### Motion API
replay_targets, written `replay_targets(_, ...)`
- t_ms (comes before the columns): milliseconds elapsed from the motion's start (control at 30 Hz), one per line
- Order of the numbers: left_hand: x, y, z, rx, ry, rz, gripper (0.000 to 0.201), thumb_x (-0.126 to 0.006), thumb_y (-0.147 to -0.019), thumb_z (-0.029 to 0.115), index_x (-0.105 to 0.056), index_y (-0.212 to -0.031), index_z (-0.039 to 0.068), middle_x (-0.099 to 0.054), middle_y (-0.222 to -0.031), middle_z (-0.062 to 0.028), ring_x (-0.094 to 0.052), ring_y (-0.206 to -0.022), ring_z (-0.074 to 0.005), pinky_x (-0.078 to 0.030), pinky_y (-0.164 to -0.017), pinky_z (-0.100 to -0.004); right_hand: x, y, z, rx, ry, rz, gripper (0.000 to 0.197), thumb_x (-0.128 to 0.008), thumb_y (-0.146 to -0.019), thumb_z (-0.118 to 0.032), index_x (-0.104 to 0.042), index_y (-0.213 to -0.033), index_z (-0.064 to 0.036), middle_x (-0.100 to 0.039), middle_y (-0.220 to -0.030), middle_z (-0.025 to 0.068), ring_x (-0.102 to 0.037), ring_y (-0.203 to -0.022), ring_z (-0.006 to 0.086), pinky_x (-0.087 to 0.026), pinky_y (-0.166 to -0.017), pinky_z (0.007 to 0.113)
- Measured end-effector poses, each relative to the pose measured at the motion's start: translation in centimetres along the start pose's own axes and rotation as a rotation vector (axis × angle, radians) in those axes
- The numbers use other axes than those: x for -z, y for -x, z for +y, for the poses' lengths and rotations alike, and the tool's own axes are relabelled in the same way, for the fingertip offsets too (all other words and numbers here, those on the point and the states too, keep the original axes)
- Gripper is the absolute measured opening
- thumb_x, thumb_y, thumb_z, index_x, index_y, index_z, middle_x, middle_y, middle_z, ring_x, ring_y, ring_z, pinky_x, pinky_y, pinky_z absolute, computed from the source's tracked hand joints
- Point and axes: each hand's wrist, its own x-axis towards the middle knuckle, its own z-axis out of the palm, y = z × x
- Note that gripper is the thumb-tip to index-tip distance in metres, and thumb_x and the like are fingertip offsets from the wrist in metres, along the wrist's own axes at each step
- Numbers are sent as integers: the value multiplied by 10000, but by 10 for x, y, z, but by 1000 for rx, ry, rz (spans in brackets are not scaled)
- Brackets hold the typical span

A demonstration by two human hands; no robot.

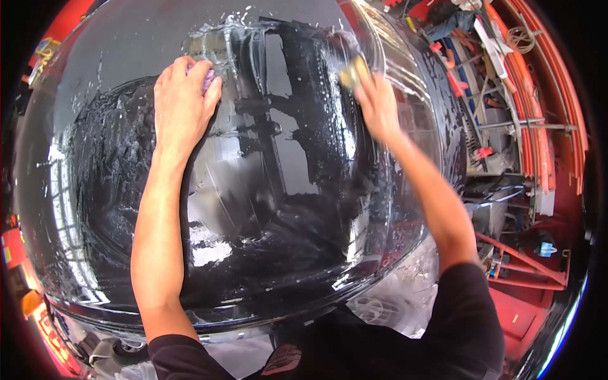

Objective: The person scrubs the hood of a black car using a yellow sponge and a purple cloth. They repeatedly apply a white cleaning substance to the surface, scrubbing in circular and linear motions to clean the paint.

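Note:
A large glossy black curved panel, wet and streaked, with bright reflections on it, spreads out before me. On its upper left part rests my left hand, fingers bent round a crumpled purple cloth or pad that shows beside the thumb. My right hand reaches to the upper right of the panel and grips a yellowish sponge, slightly smeared by motion. Patches of liquid and wrinkled streaks lie around both hands. Most of the purple thing is hidden under my left hand.
To the right stands a rack with long orange-red pipes and cluttered tools. A red metal frame sits lower, with a small blue item by it. A dark wheel shows at the lower left.

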Motion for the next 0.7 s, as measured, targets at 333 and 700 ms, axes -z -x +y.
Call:
replay_targets(333,-2,-14,20,-54,58,70,331,-761,-967,265,-757,-1224,58,-688,-1237,-165,-647,-1207,-379,-485,-1080,-519,-27,-116,73,-14,103,21,495,-629,-1068,-268,-600,-1547,-148,-663,-1195,231,-650,-1092,449,-522,-952,571)
replay_targets(700,15,7,4,25,-23,-17,348,-750,-989,276,-742,-1272,75,-668,-1309,-131,-633,-1261,-360,-481,-1109,-496,58,92,-19,20,-89,-118,539,-569,-1097,-227,-557,-1602,-39,-613,-1364,260,-591,-1254,422,-454,-1114,526)
